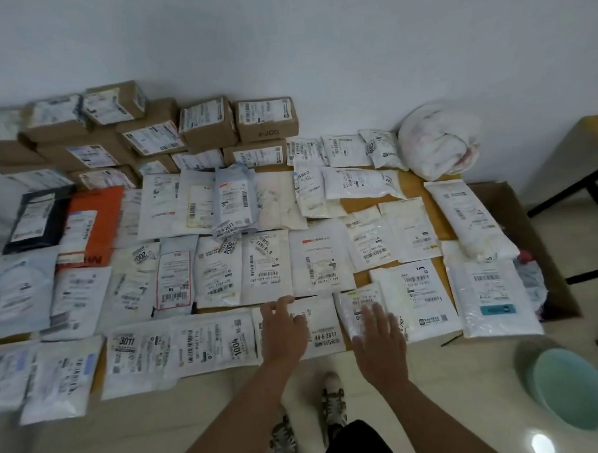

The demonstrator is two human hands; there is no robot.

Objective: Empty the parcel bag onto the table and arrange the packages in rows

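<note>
From the head camera, looking down, the counter [415, 183] is almost fully covered with packages. Brown cardboard boxes [207, 124] are stacked at the far left against the wall, and flat mailers lie in rows in front of them, many overlapping at the edges. One grey mailer [235, 201] lies on top of others in the second row, a little crooked.

The left hand [283, 324] rests on a white mailer marked 44-6-2611 [321, 328] in the nearest row, its fingers spread and slightly bent, with no grip on anything. The right hand [377, 332] lies flat with straight fingers on a small white mailer [357, 304] just beside it, pressing and not grasping. I judge that both hands are only squaring these two into line.

A crumpled white bag [438, 141] sits at the far right corner of the counter; it looks like the parcel bag, and I cannot tell if something is left inside. The emptying seems done and the rows are mostly formed. What remains, in my opinion, is to straighten the overlapping pieces. A green basin [572, 389] stands on the floor at the right.
</note>
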